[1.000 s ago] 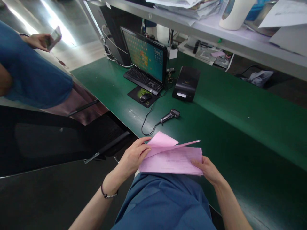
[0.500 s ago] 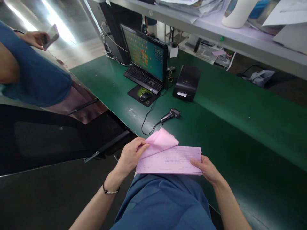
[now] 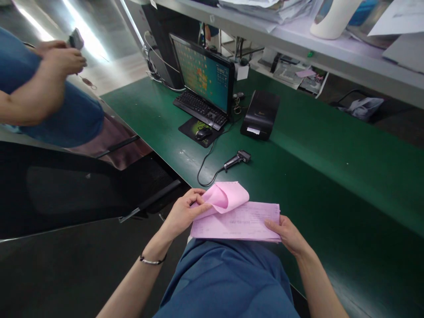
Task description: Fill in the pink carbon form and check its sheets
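Note:
A stack of pink printed paper slips (image 3: 238, 223) rests against my body at the near edge of the green table. My right hand (image 3: 289, 234) grips its right end, thumb on top and fingers hidden below. My left hand (image 3: 185, 210) is closed on the left end, pinching a folded-back pink sheet (image 3: 228, 196) that curls up over the stack. Just beyond the papers a black handheld barcode scanner (image 3: 237, 160) lies on the table with its cable looping left. Neither hand touches it.
The green table (image 3: 318, 176) carries a monitor (image 3: 203, 73), keyboard (image 3: 198, 108), mouse (image 3: 203, 133) and black label printer (image 3: 260, 115). A shelf (image 3: 291, 37) with papers overhangs the back. At left, another person (image 3: 66, 110) holds a small device, near a black chair (image 3: 66, 190).
The pink sheet in my left hand has curled over further towards me. My right hand keeps its hold. The other person's second hand has come up to the device.

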`<action>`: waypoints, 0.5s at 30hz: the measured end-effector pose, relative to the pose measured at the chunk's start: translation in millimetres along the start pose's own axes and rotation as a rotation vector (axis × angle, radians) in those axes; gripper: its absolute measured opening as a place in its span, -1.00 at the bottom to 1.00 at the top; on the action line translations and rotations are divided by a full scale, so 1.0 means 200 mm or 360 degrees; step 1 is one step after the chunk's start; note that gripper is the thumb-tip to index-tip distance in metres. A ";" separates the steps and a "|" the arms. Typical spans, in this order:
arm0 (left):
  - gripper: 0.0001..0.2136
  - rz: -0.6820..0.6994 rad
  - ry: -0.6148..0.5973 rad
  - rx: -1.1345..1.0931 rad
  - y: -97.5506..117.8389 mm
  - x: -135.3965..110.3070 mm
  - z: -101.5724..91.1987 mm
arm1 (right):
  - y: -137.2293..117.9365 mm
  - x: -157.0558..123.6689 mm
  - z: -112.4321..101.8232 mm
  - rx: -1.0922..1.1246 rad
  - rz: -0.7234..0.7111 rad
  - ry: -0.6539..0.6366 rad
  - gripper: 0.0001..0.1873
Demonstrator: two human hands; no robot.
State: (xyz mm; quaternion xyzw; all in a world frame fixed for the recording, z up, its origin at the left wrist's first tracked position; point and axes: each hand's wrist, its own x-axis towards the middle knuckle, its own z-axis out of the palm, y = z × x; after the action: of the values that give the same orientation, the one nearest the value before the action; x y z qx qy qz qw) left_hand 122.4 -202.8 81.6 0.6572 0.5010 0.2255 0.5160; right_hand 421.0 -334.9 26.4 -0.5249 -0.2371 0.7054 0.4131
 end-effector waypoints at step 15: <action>-0.80 0.0108 -0.0053 0.0161 0.09 -0.07 0.06 | -0.01 0.00 0.01 -0.0012 0.0011 0.0042 -0.57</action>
State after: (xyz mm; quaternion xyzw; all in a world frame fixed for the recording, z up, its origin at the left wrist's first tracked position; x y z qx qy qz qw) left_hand 135.0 -220.2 96.7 0.7026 0.4806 0.2063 0.4825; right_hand 419.1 -334.4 28.3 -0.5364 -0.2327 0.6990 0.4118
